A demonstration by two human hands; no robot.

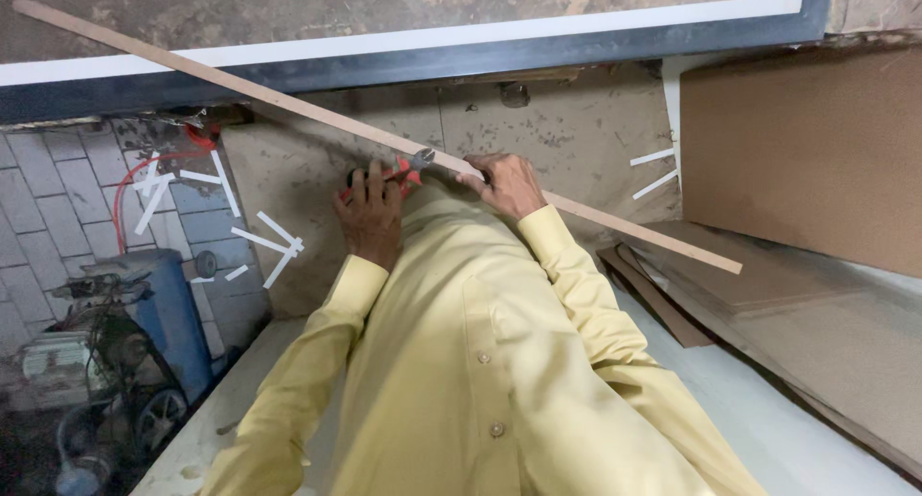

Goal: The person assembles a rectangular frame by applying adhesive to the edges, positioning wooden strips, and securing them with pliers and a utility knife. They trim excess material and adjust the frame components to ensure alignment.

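Note:
A long thin wooden strip (288,100) runs diagonally from the upper left to the right. My left hand (370,213) grips red-handled cutting pliers (411,167), whose jaws sit against the strip near its middle. My right hand (504,184) is closed around the strip just to the right of the pliers. Both arms are in yellow shirt sleeves, and my shirt front fills the lower middle of the view.
A blue compressor-like machine (144,314) with a red hose (130,179) stands at lower left on a tiled floor strewn with short white strips (274,241). Brown boards (797,150) lean and lie at right. A dark frame with a white edge (538,40) crosses the top.

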